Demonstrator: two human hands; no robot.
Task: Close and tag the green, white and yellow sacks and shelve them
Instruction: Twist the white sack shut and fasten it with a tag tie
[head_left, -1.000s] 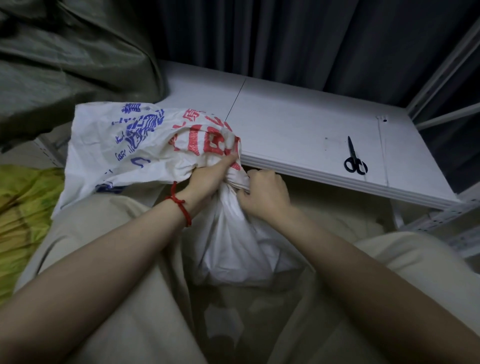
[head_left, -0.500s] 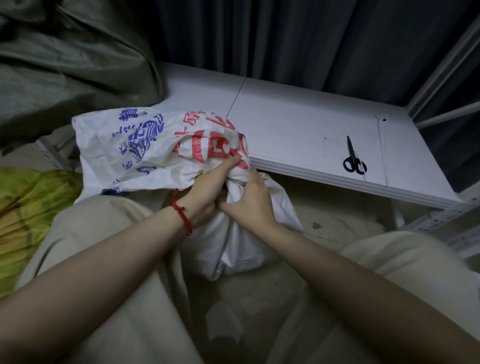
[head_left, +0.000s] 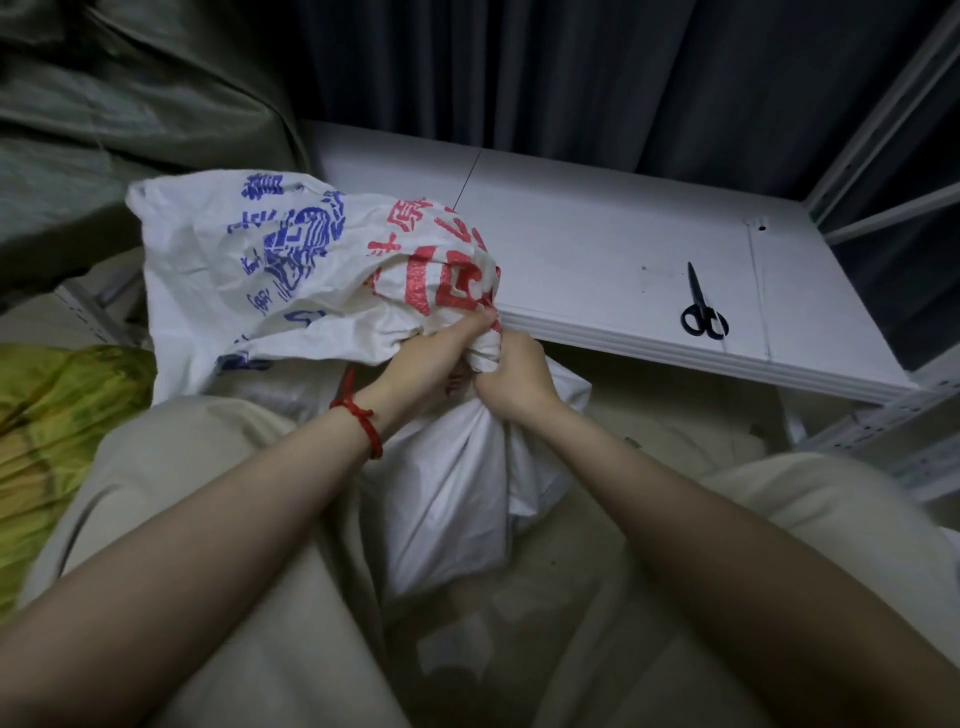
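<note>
Hands bunching white sack neck, scissors nearby

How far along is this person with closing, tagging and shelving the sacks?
Early on. Nothing looks finished: the white shelf board holds only scissors, and no tag shows. In hand: the left hand and right hand both grip the bunched neck of the white sack. Left: tying and tagging it, then the yellow sack and green sack, and shelving all three.
</note>
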